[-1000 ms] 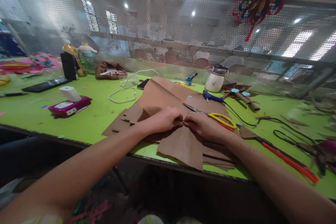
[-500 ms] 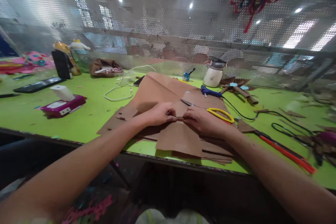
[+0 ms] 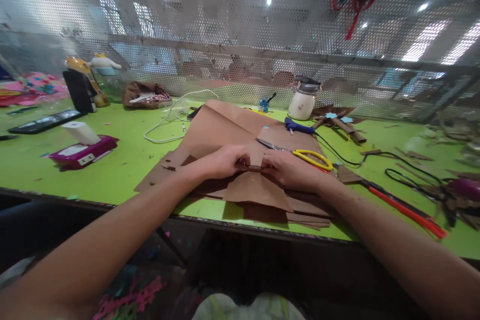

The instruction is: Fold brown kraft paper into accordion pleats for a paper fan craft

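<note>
A piece of brown kraft paper lies between my hands, its far edge rolled into a narrow tight fold. My left hand pinches the left part of that roll, fingers curled. On the right part, my right hand grips the same roll with thumb and fingers closed. The near flap of the paper juts toward the table's front edge, slightly lifted. Beneath are flat cardboard sheets and a larger creased brown sheet. Yellow-handled scissors lie just beyond my right hand, blades pointing left.
A blue glue gun with a black cable rests behind the scissors. An orange-red cutter lies at right. A white jar stands at the back. A purple power strip and a white cable are on the left.
My hands stay on the paper roll, and a little more of it shows between them. The near flap has lifted and its front edge has drawn back. The view has shifted slightly.
</note>
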Motion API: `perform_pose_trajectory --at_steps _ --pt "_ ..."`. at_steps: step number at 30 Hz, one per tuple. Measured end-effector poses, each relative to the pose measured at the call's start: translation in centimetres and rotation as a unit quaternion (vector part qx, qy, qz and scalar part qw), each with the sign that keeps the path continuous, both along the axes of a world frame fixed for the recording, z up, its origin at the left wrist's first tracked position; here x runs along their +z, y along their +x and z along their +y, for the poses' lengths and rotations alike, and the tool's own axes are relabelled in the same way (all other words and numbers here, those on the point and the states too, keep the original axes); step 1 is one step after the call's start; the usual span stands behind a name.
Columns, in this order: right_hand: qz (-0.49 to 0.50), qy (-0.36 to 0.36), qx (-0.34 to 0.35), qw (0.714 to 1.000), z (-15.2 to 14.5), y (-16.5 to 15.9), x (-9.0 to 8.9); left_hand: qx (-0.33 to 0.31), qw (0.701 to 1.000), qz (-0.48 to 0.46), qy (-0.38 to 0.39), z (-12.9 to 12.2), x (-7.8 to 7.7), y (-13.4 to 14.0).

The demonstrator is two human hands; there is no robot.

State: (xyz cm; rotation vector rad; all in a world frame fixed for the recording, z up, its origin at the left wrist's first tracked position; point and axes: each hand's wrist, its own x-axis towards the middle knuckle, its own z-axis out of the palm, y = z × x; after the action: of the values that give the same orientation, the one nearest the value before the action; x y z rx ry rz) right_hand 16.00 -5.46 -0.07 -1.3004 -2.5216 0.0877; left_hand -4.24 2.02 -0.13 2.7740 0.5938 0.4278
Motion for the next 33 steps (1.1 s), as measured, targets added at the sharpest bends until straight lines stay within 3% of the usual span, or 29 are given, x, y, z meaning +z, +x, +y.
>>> perform_pose_trajectory --at_steps 15,22,33 --pt "-0.127 0.039 -0.019 0.991 -0.5 1.6 -0.2 -0.036 0.995 0.079 0.051 -0.2 1.5 -0.4" --pt "-0.105 0.010 -0.017 0.994 -0.7 1.6 0.2 -0.049 0.991 0.109 0.054 -0.3 1.6 -1.0" --pt "-0.092 0.027 -0.004 0.995 -2.1 1.1 0.7 -0.051 0.987 0.132 0.076 -1.9 2.5 -1.0"
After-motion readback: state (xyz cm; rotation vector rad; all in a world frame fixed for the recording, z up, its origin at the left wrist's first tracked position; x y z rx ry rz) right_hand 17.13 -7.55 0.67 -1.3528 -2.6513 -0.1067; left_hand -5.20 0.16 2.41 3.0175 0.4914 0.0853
